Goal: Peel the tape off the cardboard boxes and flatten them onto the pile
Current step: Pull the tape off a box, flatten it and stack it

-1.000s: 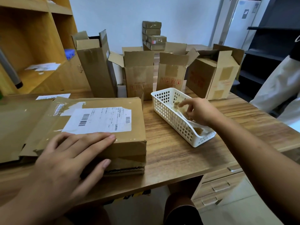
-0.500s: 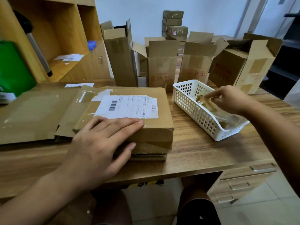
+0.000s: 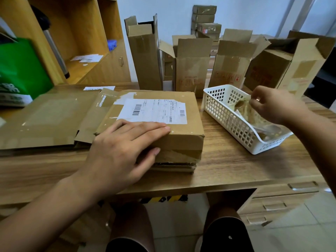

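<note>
Two hands, two jobs: your left hand (image 3: 127, 151) lies flat, fingers straight, on the brown cardboard box (image 3: 181, 140) next to the flattened cardboard pile (image 3: 45, 120). Your right hand (image 3: 272, 104) pinches a crumpled strip of clear tape (image 3: 247, 111) over the white plastic lattice basket (image 3: 227, 122). That strip looks limp, light and clingy. The box looks stiff but light, so lift its front seam tape (image 3: 174, 155) from a loose corner.

Office: wooden desk (image 3: 227, 166) with drawers (image 3: 283, 199), shelving unit (image 3: 87, 33).

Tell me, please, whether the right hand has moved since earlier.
Yes: the right hand has drawn back from inside the white basket to its right rim, pinching tape.
</note>
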A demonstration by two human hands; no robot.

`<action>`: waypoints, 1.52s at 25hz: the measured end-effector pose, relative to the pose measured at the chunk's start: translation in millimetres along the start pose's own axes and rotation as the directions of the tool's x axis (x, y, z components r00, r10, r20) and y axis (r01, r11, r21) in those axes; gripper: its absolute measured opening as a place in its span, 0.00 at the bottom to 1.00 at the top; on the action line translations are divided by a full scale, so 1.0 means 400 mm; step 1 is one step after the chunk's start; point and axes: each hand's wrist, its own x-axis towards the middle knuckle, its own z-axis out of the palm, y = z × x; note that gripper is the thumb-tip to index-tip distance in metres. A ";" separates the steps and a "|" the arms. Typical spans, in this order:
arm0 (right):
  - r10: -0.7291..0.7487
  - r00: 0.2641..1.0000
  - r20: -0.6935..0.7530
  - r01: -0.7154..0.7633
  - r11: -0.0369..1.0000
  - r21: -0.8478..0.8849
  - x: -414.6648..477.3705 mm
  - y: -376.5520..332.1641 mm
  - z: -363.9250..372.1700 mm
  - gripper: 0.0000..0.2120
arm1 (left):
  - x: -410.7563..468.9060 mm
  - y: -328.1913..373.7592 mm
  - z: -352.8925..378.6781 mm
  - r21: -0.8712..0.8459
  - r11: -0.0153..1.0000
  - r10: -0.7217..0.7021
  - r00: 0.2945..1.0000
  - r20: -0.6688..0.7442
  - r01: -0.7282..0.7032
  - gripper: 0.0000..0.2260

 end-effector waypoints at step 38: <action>-0.027 0.988 -0.153 0.143 0.545 0.826 -0.395 -0.284 0.153 0.25 | 0.162 0.036 -0.157 0.075 0.955 -0.285 0.813 0.508 0.288 0.39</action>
